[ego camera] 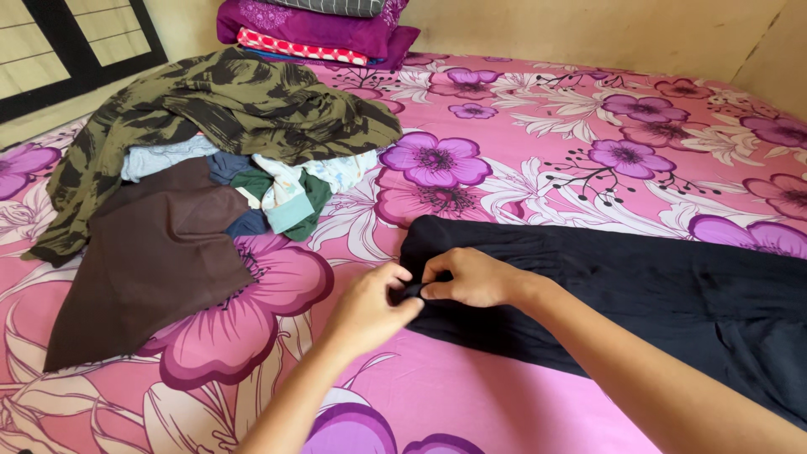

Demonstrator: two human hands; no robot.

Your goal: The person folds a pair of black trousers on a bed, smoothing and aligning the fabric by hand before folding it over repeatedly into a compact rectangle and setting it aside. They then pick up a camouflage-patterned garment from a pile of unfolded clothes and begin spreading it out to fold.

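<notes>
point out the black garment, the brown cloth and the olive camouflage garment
black fabric garment (639,294), head view, on its flat middle part
brown cloth (160,261), head view, on its smooth centre
olive camouflage patterned garment (252,101), head view, on the top of the pile

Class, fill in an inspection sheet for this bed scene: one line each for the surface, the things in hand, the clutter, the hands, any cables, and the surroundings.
Surface: pink bedsheet with purple flower print, spread flat over the bed.
Things in hand: black cloth garment, laid out flat across the sheet towards the right.
Clutter: heap of loose clothes at the left, with an olive patterned garment on top and a brown cloth in front.
Hands: left hand and right hand both pinch the black garment's left end.
Cables: nothing seen.
Surroundings: stacked folded bedding in purple, red check and grey at the head; plain beige wall; dark-framed panel at top left.
</notes>
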